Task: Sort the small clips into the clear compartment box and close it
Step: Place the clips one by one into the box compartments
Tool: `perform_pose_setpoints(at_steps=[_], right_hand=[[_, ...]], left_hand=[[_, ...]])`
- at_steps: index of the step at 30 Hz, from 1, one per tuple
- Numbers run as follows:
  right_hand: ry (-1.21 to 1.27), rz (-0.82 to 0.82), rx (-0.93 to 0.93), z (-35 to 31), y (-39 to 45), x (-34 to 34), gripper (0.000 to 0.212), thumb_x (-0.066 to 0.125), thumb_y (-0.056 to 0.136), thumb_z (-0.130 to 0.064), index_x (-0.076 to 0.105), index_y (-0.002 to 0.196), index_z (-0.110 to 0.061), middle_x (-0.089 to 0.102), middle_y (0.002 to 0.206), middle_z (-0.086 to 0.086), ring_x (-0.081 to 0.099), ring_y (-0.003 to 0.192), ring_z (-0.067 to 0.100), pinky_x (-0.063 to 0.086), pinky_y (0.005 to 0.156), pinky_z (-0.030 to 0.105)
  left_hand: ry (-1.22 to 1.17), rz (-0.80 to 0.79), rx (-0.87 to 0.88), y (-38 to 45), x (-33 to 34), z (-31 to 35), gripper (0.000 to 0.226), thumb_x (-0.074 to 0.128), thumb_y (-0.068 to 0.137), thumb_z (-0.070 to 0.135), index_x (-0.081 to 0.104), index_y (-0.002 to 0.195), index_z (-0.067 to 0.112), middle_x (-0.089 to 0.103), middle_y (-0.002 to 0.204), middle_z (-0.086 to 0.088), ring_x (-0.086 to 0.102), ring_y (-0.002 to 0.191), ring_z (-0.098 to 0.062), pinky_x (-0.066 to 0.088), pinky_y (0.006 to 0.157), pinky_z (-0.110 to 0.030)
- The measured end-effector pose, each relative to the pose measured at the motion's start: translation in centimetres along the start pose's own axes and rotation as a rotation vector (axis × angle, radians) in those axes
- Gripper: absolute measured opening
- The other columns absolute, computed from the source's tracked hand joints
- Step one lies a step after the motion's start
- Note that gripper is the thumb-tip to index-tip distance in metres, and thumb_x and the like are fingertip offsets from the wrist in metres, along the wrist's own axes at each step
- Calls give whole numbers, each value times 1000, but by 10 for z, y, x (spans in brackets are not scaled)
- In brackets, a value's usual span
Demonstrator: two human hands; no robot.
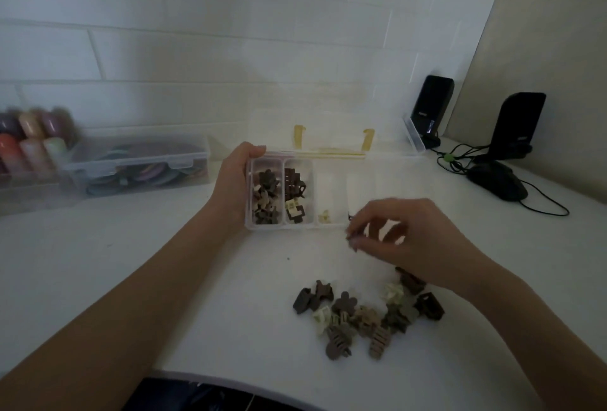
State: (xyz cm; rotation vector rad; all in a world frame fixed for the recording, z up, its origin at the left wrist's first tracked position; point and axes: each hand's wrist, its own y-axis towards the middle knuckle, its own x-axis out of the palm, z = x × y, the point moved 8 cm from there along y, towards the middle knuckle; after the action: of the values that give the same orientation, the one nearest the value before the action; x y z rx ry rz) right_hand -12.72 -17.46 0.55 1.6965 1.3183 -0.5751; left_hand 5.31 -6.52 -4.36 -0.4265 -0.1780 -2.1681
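Observation:
The clear compartment box (331, 226) lies open on the white table, its lid (328, 128) standing up behind with two yellow latches. My left hand (235, 181) grips the box's left end. The two leftmost compartments hold several brown and cream clips (266, 195); a single cream clip (324, 215) lies in the third. My right hand (394, 233) hovers at the box's front edge by the fourth compartment, its fingertips pinched on a small dark clip (350, 234). A loose pile of brown, tan and cream clips (364, 313) sits on the table below my right hand.
A closed clear bin (138, 161) of coloured items stands at the left, with blurred coloured rolls (33, 138) beside it. Two black speakers (430, 105) (519, 121), a black mouse (497, 181) and cables lie at the right. The table's front edge curves near me.

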Motion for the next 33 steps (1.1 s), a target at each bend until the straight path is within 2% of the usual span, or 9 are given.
perform_pose_setpoints(at_steps=[3,6,7,10,15,18,20,25,33], right_hand=[[331,350,35,16,-3,-29,7,69,79,-6,66,83,-12,68,79,-3,65,72,14,58,60,29],[399,512,59,33,-6,-41,22,64,82,2,65,97,-14,63,85,3,63,80,19,58,70,30],[396,523,59,35,-6,-41,29,62,83,4,65,103,-17,61,87,4,62,82,19,57,73,27],[304,489,31,30,-5,-35,32,59,84,5,70,101,-19,60,94,2,63,85,12,52,75,17],[182,444,-91,10,-7,-23,21,66,79,5,72,89,-13,66,94,-2,64,90,7,52,77,16],[5,429,-124,2,-7,-15,18,70,79,-5,70,90,-20,69,95,-10,62,95,4,49,79,18],[-71,447,-130,0,-6,-13,17,71,78,-9,68,89,-23,69,96,-14,59,96,1,48,81,18],[-186,489,-189,-4,-7,-12,14,72,77,-7,66,85,-18,68,95,-8,55,95,2,44,77,14],[-215,522,-208,-5,-8,-14,10,68,80,-6,64,84,-15,67,96,-3,54,95,4,43,76,14]], left_hand=[[-3,-33,79,4,-5,11,34,42,75,32,60,50,18,57,58,-1,54,52,-18,42,65,-28],[-71,-18,101,7,-18,20,19,49,63,27,59,52,15,57,54,-1,54,51,-19,42,61,-24],[-95,9,102,10,-24,22,19,58,52,31,57,61,14,57,59,-5,52,56,-23,42,62,-27],[-64,74,84,14,-39,19,62,74,24,37,48,75,13,47,71,-12,44,66,-28,36,65,-37],[-45,33,99,10,-32,19,63,73,21,40,47,71,12,46,67,-9,44,59,-25,36,62,-33],[-45,-61,128,0,-15,23,25,57,47,34,54,61,13,53,57,-3,49,52,-19,40,59,-24],[-62,-139,141,-4,-6,26,17,48,53,27,57,56,14,55,54,0,50,49,-16,41,59,-23],[-90,-198,119,-4,0,24,65,73,20,33,53,75,6,57,60,-5,52,54,-20,48,56,-21],[-94,-205,117,-4,2,24,67,75,18,34,54,75,5,55,64,-7,50,59,-22,47,58,-23]])
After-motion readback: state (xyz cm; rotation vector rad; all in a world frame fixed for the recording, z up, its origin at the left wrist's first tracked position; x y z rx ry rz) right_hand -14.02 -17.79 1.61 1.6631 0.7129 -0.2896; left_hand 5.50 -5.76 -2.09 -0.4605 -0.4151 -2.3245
